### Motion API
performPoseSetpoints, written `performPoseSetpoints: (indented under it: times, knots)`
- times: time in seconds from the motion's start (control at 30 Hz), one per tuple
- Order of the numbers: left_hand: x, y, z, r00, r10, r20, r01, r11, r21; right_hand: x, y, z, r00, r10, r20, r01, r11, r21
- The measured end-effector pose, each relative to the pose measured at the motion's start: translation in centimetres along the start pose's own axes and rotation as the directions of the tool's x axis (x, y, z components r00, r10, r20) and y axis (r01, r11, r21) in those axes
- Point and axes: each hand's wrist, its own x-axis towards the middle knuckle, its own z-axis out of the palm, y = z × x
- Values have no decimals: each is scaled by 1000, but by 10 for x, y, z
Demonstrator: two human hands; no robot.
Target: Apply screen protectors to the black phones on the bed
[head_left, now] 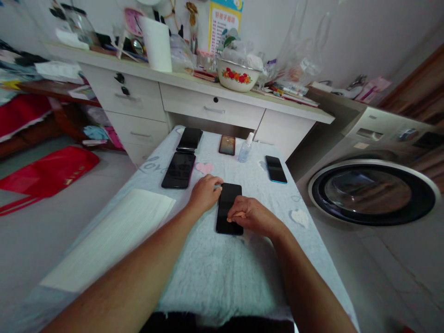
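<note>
A large black phone [227, 203] lies screen up on the cloth-covered table, between my hands. My left hand [207, 192] is closed against its upper left edge, fingers curled over the corner; a small pale bit shows at the fingertips. With its fingers pinched together, my right hand [251, 213] presses a small orange piece [238, 214] onto the lower part of the screen; whether it is cloth or sponge I cannot tell. Left of it lie another dark phone [179, 170] and a black device [189, 139] behind that. A clear spray bottle [245, 150] stands beyond my hands.
A small brown-screened phone [227, 144] and a blue-edged phone [276, 169] lie farther off. At left, a white sheet [114, 238] covers part of the tablecloth [215, 273]. Behind stands a white desk [208, 99] with a flowered bowl [237, 76]; a washing machine [378, 143] is at right.
</note>
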Motion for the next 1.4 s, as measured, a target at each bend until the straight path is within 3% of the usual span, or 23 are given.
performPoseSetpoints:
  times: [0.27, 0.77, 1.2, 1.4]
  knots:
    - [0, 0, 0, 1000, 10, 0, -10, 1000, 1, 6, 14, 9, 986, 26, -163, -31, 999, -29]
    - [0, -2, 2, 1000, 4, -4, -4, 1000, -5, 17, 26, 18, 930, 90, -357, -127, 989, -81]
    - [0, -2, 4, 1000, 5, -9, -5, 1000, -13, 23, 30, 18, 851, 211, -481, -301, 946, -118]
    - [0, -2, 3, 1000, 10, -2, -10, 1000, -11, 23, 29, 17, 864, 205, -459, -297, 945, -137]
